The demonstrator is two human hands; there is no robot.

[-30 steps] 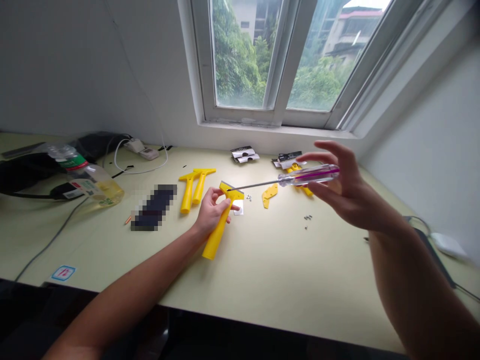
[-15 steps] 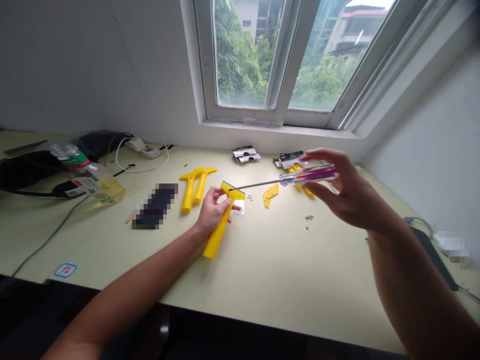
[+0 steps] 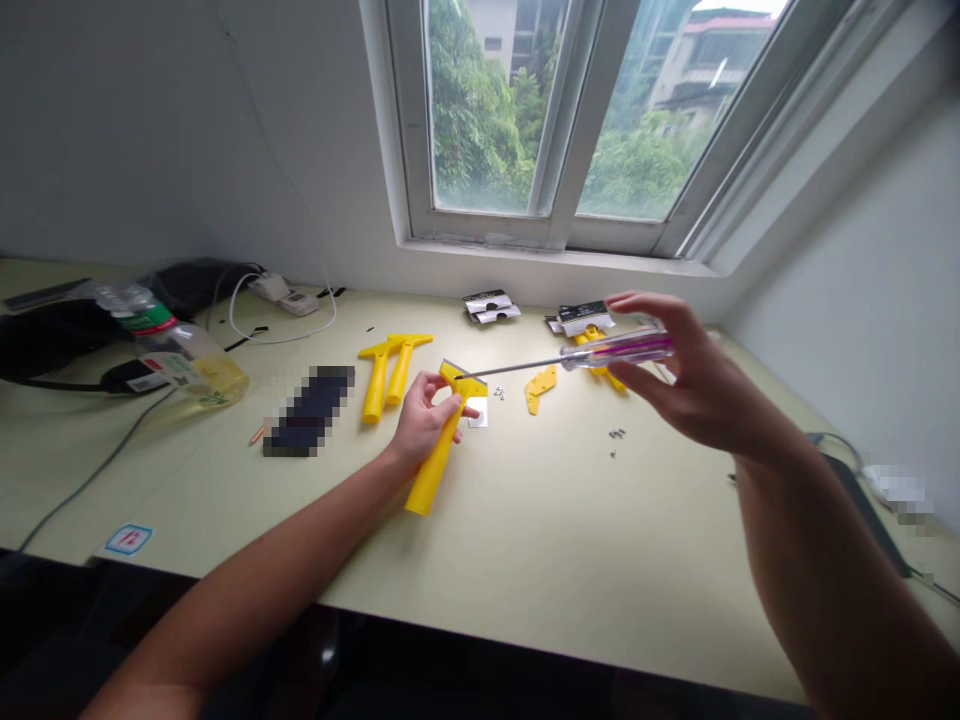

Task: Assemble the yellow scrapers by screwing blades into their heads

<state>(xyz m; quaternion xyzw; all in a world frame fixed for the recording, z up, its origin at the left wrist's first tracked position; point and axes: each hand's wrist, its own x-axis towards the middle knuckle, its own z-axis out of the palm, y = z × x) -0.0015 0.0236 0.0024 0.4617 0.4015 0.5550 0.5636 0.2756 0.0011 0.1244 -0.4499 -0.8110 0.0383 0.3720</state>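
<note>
My left hand [image 3: 425, 420] is closed around the neck of a yellow scraper [image 3: 433, 470], its handle slanting down toward me and its blade edge at the top. My right hand [image 3: 686, 385] grips the clear and purple handle of a screwdriver [image 3: 615, 348] between thumb and fingers. The long shaft points left, and its tip meets the scraper's head. Whether the tip sits in a screw is too small to tell. Just right of the scraper lie small silvery screws or nuts [image 3: 499, 393] and a white paper piece [image 3: 478, 413]. A loose yellow plate [image 3: 540, 388] lies farther right.
Two yellow scrapers [image 3: 386, 375] lie left of my left hand, near a dark pixelated object [image 3: 311, 410]. Small screws [image 3: 616, 434] lie in front of my right hand. Black-and-white packages [image 3: 491, 306] stand by the window. A bottle [image 3: 187, 360] and cables are at far left.
Almost nothing differs. Both hands keep their hold, and the screwdriver tip stays on the scraper's head; the whole view has shifted very slightly.
</note>
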